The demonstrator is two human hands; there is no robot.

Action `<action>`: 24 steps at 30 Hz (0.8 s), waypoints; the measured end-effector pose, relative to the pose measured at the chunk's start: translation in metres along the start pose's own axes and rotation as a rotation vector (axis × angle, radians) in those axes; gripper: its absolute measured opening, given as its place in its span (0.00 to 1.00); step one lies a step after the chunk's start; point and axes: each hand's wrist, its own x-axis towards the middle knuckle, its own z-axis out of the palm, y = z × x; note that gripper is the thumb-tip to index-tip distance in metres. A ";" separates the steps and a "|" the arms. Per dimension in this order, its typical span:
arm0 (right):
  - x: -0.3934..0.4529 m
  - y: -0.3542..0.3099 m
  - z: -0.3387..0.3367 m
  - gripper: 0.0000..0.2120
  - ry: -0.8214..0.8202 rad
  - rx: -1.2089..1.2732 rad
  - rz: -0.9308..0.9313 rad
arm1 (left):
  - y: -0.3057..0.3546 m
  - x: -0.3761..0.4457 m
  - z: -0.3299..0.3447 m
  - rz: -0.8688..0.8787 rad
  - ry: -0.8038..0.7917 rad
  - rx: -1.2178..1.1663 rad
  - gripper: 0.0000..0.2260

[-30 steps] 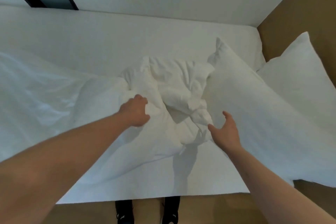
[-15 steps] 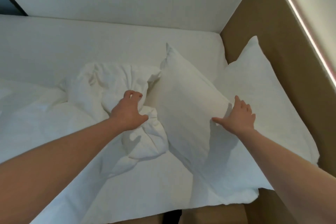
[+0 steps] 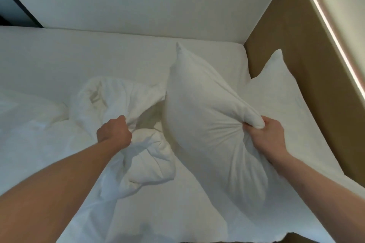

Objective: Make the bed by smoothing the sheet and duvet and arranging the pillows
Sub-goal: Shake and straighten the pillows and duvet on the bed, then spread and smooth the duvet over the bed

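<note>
Now two hands grip: left (image 3: pixel 114 131) duvet (image 3: pixel 126 104), right (image 3: pixel 265 136) one of two pillows (image 3: pixel 205 116).

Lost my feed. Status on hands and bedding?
Left hand grips bunched duvet. Right hand grips near pillow. Second pillow at headboard.

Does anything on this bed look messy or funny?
Yes. The duvet is scrunched into a lump mid-bed instead of lying flat, gripped by the left hand. The right hand holds one pillow up, bunched at its grip.
</note>
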 end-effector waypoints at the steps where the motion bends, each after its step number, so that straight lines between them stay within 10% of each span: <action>1: 0.005 -0.014 -0.014 0.06 0.023 0.048 0.012 | -0.003 -0.001 -0.007 0.001 -0.002 0.000 0.04; 8: 0.074 -0.099 -0.070 0.08 0.099 -0.091 -0.189 | -0.003 -0.004 -0.031 0.064 0.017 -0.157 0.01; 13: 0.115 -0.101 -0.063 0.29 0.255 -0.423 -0.105 | 0.026 0.000 -0.044 0.176 0.129 -0.442 0.05; 17: 0.048 -0.084 0.029 0.31 -0.085 -0.580 -0.422 | 0.040 0.004 -0.041 0.292 0.079 -0.694 0.07; 24: -0.071 -0.008 0.173 0.39 -0.520 -0.311 0.037 | -0.024 -0.030 0.060 0.279 -0.103 -0.618 0.12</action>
